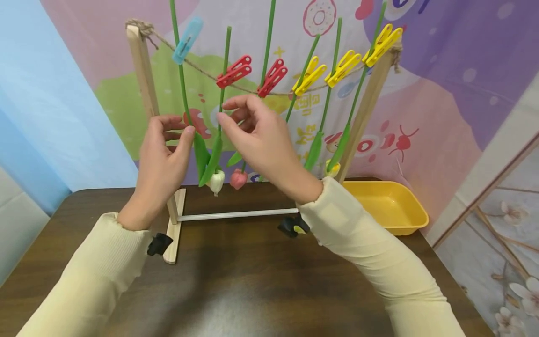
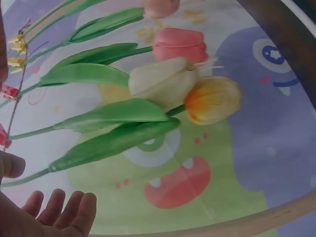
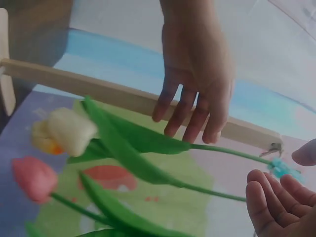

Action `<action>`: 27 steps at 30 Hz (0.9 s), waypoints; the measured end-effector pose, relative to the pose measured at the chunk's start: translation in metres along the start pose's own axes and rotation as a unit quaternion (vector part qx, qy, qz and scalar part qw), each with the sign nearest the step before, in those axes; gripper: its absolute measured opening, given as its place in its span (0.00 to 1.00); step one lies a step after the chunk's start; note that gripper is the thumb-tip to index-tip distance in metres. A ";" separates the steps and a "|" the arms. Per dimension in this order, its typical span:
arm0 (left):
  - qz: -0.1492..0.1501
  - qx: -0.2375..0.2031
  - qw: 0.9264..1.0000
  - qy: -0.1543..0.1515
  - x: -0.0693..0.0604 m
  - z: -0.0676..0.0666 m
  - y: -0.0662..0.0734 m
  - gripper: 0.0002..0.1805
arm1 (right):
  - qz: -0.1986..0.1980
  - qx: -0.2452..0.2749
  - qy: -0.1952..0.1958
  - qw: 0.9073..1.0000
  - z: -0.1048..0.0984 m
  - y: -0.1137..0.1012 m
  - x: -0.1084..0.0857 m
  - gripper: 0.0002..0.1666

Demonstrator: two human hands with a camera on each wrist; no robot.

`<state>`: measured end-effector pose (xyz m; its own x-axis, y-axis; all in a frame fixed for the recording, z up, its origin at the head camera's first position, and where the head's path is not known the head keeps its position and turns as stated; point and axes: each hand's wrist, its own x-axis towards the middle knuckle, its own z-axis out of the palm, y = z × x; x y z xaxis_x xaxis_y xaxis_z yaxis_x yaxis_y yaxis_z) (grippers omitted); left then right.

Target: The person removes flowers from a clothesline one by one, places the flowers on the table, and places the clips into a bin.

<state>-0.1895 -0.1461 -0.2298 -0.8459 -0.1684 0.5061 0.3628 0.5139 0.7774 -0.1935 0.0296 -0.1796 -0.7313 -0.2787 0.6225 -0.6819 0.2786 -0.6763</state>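
Note:
Artificial tulips hang upside down from a twine line (image 1: pixel 202 70), their stems in plastic clothespins. My left hand (image 1: pixel 162 157) is beside the leftmost stem (image 1: pixel 183 89), under a blue clothespin (image 1: pixel 187 40); its thumb and fingers are apart. That stem's tulip is yellow-orange (image 2: pixel 213 100). My right hand (image 1: pixel 265 140) is at the second stem (image 1: pixel 225 61), below a red clothespin (image 1: pixel 234 71), with a gap between thumb and fingers in the right wrist view. Whether it touches the stem I cannot tell. A white tulip (image 1: pixel 217 181) and a pink tulip (image 1: pixel 238 179) hang below.
Wooden posts (image 1: pixel 143 70) hold the twine, joined low down by a white rod (image 1: pixel 240 215). Several yellow clothespins (image 1: pixel 343 69) grip stems at the right. A yellow tray (image 1: pixel 404 206) stands on the brown table (image 1: pixel 236 290), before a cartoon-patterned backdrop (image 1: pixel 442 61).

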 end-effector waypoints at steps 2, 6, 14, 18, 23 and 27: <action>0.002 -0.004 1.000 0.001 0.002 0.001 0.004 0.25 | -0.004 0.008 -0.001 1.000 0.001 -0.006 0.006 0.13; 0.001 -0.018 1.000 -0.002 0.007 0.002 0.011 0.25 | -0.016 0.017 0.002 1.000 0.002 -0.019 0.017 0.15; 0.012 -0.022 1.000 -0.005 0.019 0.006 0.020 0.25 | -0.034 -0.020 0.005 0.999 0.008 -0.044 0.039 0.24; 0.013 -0.025 1.000 -0.006 0.024 0.007 0.022 0.23 | -0.038 -0.063 0.000 0.997 0.010 -0.053 0.048 0.28; 0.016 -0.030 0.999 -0.013 0.029 0.009 0.022 0.21 | -0.023 -0.102 -0.001 0.994 0.013 -0.057 0.060 0.31; 0.023 -0.032 0.999 -0.012 0.031 0.010 0.023 0.19 | -0.001 -0.123 -0.002 0.992 0.015 -0.054 0.068 0.31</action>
<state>-0.2113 -0.1313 -0.1995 -0.8365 -0.1257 0.5334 0.4252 0.4652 0.7764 -0.2061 -0.0187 -0.1062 -0.7306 -0.2825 0.6216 -0.6662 0.4944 -0.5583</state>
